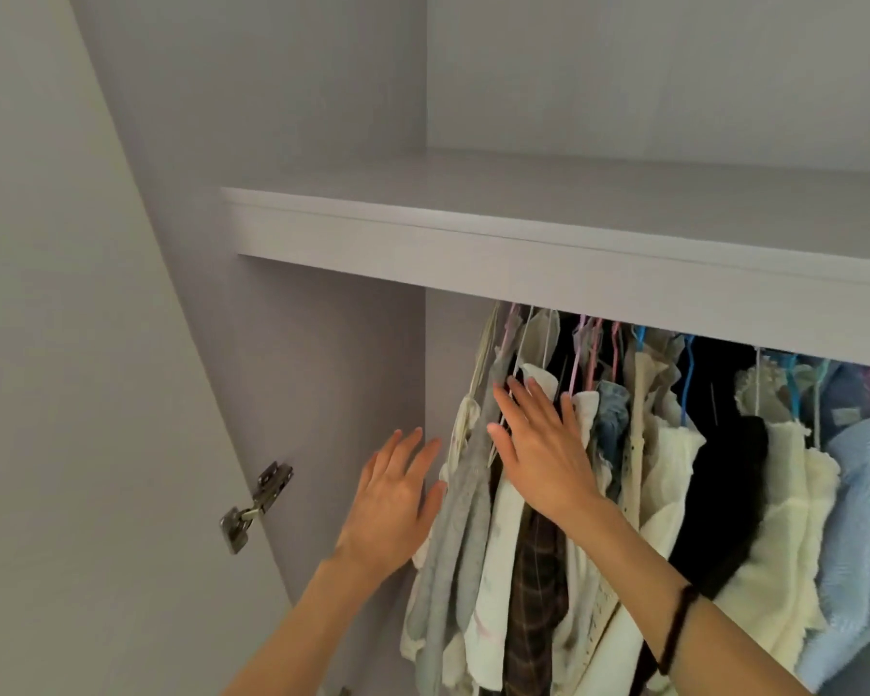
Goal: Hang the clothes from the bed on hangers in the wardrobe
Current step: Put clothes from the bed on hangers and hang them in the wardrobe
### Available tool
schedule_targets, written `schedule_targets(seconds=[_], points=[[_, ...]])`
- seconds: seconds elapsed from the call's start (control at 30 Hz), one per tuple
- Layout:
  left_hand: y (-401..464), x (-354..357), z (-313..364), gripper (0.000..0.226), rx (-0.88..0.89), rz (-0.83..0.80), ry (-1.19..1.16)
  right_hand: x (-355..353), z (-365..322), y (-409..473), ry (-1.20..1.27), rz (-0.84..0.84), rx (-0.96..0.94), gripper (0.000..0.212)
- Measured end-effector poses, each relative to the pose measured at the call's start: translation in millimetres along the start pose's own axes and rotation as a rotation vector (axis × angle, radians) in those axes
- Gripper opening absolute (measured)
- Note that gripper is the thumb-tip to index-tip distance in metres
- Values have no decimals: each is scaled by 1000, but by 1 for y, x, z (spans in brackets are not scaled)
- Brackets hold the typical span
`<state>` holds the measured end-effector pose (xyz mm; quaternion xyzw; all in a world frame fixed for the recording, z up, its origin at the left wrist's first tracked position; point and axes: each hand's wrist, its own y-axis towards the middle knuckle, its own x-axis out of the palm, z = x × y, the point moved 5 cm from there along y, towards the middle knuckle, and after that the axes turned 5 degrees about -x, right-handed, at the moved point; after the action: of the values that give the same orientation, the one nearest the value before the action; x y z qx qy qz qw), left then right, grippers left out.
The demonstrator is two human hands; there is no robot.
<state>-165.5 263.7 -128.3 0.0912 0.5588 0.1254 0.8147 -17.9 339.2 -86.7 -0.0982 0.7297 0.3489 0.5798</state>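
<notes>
You've got one view only: head cam, wide-angle, worn on the person, so no overlap with a second view. It's aimed forward and slightly up into the open wardrobe [292, 143], close in, at arm's reach of the hanging clothes [674, 469]. Shelf [573, 253] crosses mid-frame, seen from just above. Both forearms enter from the bottom edge. Door hinge [254, 504] sits lower left.

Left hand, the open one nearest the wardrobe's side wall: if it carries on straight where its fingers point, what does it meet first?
Probably the pale grey hanging garment at the row's left end; the left hand sits right beside it, though depth is unclear.
</notes>
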Motion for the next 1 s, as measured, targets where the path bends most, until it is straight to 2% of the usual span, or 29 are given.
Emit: schedule_targets(seconds=[0.07, 0.13, 0.2, 0.37, 0.53, 0.73, 0.83, 1.0], points=[[15, 9, 1, 69, 2, -4, -29, 13, 6, 19, -14, -39, -18, 81], [30, 15, -1, 60, -19, -17, -56, 24, 8, 28, -100, -55, -45, 81], [48, 19, -2, 51, -40, -25, -105, 28, 12, 32, -141, -40, -32, 73], [92, 25, 4, 48, -56, -12, -198, 28, 18, 30, -168, 51, -77, 53], [119, 37, 20, 32, -116, -23, -437, 30, 25, 27, -166, 44, -61, 57], [131, 48, 8, 11, -215, 33, -572, 31, 29, 27, -165, 30, -37, 58], [133, 42, 9, 16, -153, 52, -574, 31, 29, 27, -161, 33, -37, 50], [129, 35, 4, 20, -127, 212, -635, 30, 28, 27, -136, 36, -31, 54]])
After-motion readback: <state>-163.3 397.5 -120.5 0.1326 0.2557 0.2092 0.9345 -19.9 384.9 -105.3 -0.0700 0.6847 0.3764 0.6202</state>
